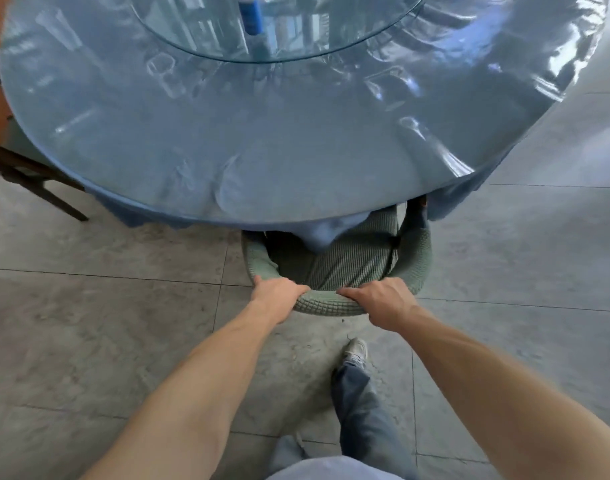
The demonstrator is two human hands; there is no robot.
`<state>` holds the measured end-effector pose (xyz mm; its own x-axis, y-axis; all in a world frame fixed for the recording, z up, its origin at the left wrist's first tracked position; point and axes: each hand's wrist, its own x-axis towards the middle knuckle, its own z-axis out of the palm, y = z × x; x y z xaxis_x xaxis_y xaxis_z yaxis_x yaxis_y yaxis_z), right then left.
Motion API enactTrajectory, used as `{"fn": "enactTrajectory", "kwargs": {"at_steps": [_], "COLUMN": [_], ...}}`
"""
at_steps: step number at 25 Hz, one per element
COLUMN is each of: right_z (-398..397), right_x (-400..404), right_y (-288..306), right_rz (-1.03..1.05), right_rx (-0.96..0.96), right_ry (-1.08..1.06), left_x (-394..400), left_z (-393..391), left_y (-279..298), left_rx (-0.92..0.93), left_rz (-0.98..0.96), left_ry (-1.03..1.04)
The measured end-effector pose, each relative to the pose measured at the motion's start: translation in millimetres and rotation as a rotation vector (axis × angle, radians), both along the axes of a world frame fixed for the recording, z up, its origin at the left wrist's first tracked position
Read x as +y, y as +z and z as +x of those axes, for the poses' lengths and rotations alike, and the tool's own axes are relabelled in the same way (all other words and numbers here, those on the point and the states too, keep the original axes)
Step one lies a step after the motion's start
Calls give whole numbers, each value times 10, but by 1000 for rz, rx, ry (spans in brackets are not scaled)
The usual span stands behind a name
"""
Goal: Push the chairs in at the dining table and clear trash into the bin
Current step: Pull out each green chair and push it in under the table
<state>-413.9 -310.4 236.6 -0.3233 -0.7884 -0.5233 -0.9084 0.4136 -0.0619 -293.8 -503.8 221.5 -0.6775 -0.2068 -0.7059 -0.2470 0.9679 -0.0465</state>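
Green-covered chair, one, is sitting partly under the blue-draped round tabletop; left hand and right hand are each curling a grip over its backrest, above grey floor tiles.

The chair is a rounded tub seat in ribbed grey-green cloth; it stands upright, its seat partly under the edge of the round table, which wears a blue cloth beneath clear plastic; the curved top rail of its back lies under the fingers of both hands; the seat lies beyond them, towards the table.
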Motion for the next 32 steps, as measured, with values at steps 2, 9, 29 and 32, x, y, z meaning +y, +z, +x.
{"fn": "enactTrajectory", "kwargs": {"at_steps": [2, 9, 29, 32], "right_z": [-132, -428, -2765, -3428], "right_x": [13, 280, 3451, 3731], "right_y": [-19, -17, 671, 755], "right_rz": [-28, -11, 162, 156], "right_rx": [-53, -240, -176, -172], "right_ry": [12, -15, -1063, -1105], "left_x": [34, 156, 3013, 3242], "left_z": [-112, -357, -4485, -5136], "left_y": [73, 202, 615, 597], "left_rx": [-51, -326, -236, -221], "left_rz": [18, 14, 353, 378], "left_ry": [37, 124, -423, -402]}}
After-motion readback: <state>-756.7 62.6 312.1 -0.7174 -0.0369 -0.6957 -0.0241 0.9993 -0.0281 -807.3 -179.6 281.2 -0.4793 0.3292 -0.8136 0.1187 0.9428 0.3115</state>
